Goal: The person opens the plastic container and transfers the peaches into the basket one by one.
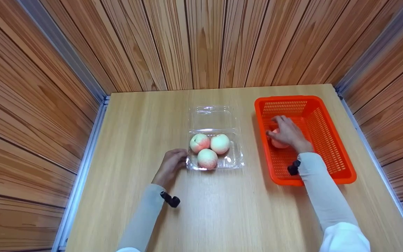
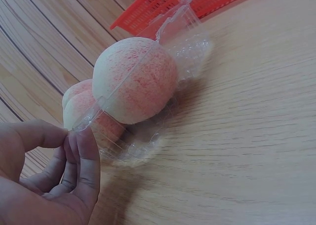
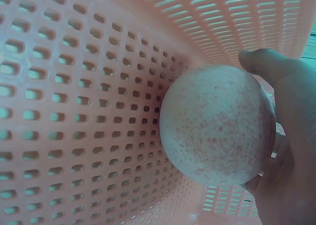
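Three pale peaches with a pink blush, one of them the front peach [image 1: 207,159], sit in a clear plastic clamshell box [image 1: 235,159] whose lid is folded back. My left hand [image 1: 172,163] pinches the box's left edge between thumb and fingers, which the left wrist view shows close up. Inside the red-orange basket [image 1: 341,157], my right hand [image 1: 289,133] grips another peach [image 3: 217,123] near the left wall. Thumb and fingers curve around that fruit; part of the fingers is hidden behind it in the right wrist view.
The box and basket stand on a light wooden table [image 1: 131,122], basket to the right. Wood-plank walls [image 1: 205,45] and metal rails [image 1: 82,182] border the table. A small black camera [image 1: 170,199] is worn on the left wrist, another camera [image 1: 294,168] on the right.
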The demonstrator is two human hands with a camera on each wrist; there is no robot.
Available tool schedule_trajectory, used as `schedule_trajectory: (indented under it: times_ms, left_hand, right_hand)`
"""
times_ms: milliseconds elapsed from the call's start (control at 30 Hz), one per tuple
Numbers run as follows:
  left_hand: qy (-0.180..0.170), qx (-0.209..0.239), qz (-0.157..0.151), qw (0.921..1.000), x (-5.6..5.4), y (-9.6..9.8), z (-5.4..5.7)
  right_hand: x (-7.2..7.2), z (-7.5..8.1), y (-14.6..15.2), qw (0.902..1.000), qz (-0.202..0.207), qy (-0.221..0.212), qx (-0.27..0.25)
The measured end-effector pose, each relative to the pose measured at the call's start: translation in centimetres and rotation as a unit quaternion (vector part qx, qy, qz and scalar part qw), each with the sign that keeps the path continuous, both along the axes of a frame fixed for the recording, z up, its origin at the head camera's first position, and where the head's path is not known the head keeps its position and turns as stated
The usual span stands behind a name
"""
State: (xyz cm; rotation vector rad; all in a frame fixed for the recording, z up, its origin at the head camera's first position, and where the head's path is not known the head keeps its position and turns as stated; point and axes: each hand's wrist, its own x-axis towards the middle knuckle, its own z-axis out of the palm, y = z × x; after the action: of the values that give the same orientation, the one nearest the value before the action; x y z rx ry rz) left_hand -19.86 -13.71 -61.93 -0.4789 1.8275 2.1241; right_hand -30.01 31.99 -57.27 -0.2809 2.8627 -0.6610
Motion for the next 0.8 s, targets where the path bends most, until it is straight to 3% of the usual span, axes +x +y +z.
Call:
schedule_trajectory:
  times_ms: [400,800]
  left_hand:
    - [-0.011,0.013,0.012,0.9998,0.1,0.0,0.2]
    - [0.004,0.01,0.001,0.9999,0.2,0.0,0.2]
  right_hand:
    - [0.1,0.6,-0.2,0.9991,0.006,0.041,-0.001]
    - [0.2,1.6,-0.8,0.9975,0.008,0.07,-0.004]
